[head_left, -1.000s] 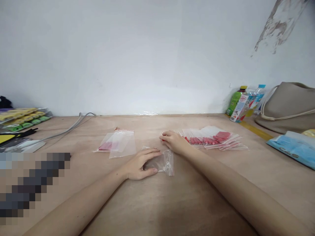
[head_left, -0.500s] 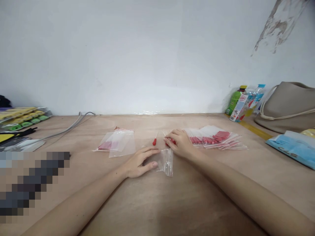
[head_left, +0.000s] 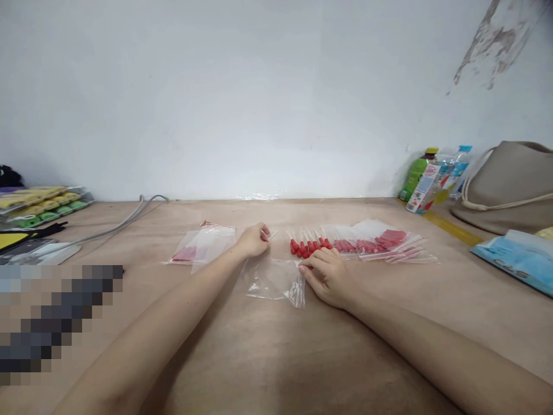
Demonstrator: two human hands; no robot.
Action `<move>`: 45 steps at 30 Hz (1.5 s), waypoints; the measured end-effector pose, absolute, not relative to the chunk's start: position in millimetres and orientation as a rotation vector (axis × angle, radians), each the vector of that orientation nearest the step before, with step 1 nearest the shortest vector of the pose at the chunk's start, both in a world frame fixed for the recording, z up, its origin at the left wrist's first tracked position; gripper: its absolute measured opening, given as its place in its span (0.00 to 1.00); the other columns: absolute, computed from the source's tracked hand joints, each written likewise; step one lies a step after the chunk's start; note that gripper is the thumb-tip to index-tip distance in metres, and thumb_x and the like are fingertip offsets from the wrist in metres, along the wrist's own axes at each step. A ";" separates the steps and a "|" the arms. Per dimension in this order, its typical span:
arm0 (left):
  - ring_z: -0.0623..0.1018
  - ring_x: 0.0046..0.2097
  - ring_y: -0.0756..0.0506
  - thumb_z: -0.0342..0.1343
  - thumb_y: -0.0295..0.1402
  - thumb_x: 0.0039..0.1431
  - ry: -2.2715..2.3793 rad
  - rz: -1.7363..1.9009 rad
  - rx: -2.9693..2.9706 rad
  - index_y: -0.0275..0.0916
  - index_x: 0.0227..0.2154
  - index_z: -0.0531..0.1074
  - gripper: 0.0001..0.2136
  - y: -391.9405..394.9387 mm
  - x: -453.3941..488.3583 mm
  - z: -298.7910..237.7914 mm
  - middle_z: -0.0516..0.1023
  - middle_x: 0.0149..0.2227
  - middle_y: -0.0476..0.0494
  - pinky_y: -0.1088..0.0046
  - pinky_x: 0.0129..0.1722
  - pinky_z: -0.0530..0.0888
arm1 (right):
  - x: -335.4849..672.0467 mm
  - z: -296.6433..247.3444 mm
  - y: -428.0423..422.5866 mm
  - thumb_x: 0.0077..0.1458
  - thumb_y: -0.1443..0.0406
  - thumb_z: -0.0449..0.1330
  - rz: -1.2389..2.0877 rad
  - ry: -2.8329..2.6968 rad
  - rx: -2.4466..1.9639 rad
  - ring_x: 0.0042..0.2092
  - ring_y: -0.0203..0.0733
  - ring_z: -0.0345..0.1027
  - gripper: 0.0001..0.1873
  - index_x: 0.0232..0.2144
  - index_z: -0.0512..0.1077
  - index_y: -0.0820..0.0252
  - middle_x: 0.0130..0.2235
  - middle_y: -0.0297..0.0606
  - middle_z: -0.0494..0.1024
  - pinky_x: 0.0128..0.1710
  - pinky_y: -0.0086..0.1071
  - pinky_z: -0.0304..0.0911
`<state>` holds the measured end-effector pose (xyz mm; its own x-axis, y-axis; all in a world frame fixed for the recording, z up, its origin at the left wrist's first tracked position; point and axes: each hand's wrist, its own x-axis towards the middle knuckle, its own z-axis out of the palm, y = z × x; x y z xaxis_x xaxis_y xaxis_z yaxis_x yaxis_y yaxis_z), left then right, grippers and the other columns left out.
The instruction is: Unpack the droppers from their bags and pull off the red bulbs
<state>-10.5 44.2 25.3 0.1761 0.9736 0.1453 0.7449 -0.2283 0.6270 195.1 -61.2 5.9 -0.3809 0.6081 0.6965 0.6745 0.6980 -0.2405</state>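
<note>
My left hand (head_left: 254,240) is closed in a pinch round a thin clear stem with a red end, just beyond an empty clear zip bag (head_left: 271,279) lying flat on the wooden table (head_left: 276,357). At that bag's right edge rests my right hand (head_left: 325,275), fingers curled and touching its opening. Several loose red-tipped droppers (head_left: 307,246) lie in a row just beyond my right hand. To their right is a spread of filled zip bags (head_left: 380,242) with red pieces inside. A small pile of clear bags (head_left: 203,246) sits left of my left hand.
Drink bottles (head_left: 425,177) stand at the wall on the right, beside a beige bag (head_left: 512,184) and a blue packet (head_left: 518,259). At the far left lie yellow and green packs (head_left: 38,204), a grey cable (head_left: 116,226) and a blurred patch.
My left hand left the empty bag and went forward to the red-tipped piece, closing on it. My right hand drew back from the droppers to the bag's right edge, uncovering their row.
</note>
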 end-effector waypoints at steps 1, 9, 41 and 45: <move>0.72 0.27 0.50 0.55 0.21 0.36 1.637 0.721 2.019 0.38 0.30 0.66 0.13 46.2 -4.1 26.6 0.73 0.26 0.49 0.77 0.26 0.68 | 195.4 5.5 -61.0 0.56 0.64 0.51 -0.109 -2.096 -0.982 0.31 0.36 0.59 0.10 0.27 0.69 0.60 0.27 0.35 0.71 0.34 0.34 0.49; 0.73 0.24 0.50 0.57 0.25 0.40 1.635 0.704 1.935 0.35 0.27 0.68 0.08 49.1 42.6 28.9 0.74 0.22 0.48 0.79 0.23 0.66 | 195.1 1.9 -58.9 0.55 0.63 0.51 -0.138 -2.103 -0.994 0.32 0.36 0.59 0.10 0.27 0.70 0.60 0.27 0.35 0.70 0.34 0.34 0.48; 0.57 0.60 0.44 0.44 0.44 0.58 1.144 0.501 2.404 0.42 0.56 0.55 0.24 -38.2 -35.5 18.4 0.56 0.59 0.44 0.65 0.58 0.53 | 207.2 12.4 -68.8 0.46 0.73 0.52 0.057 -2.436 -0.578 0.33 0.37 0.58 0.08 0.24 0.68 0.57 0.28 0.33 0.70 0.35 0.34 0.53; 0.73 0.43 0.46 0.51 0.41 0.52 1.285 0.777 2.141 0.37 0.45 0.66 0.19 -29.2 -34.8 17.7 0.73 0.44 0.41 0.70 0.43 0.69 | 203.0 11.0 -72.1 0.51 0.69 0.52 0.064 -2.351 -0.636 0.32 0.36 0.57 0.03 0.28 0.65 0.59 0.29 0.36 0.68 0.33 0.33 0.52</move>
<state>-34.8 -29.2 17.7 0.3850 0.8994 0.2070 0.6008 -0.4145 0.6836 203.0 -72.1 11.0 -0.6416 0.4605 0.6134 0.4266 0.8789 -0.2136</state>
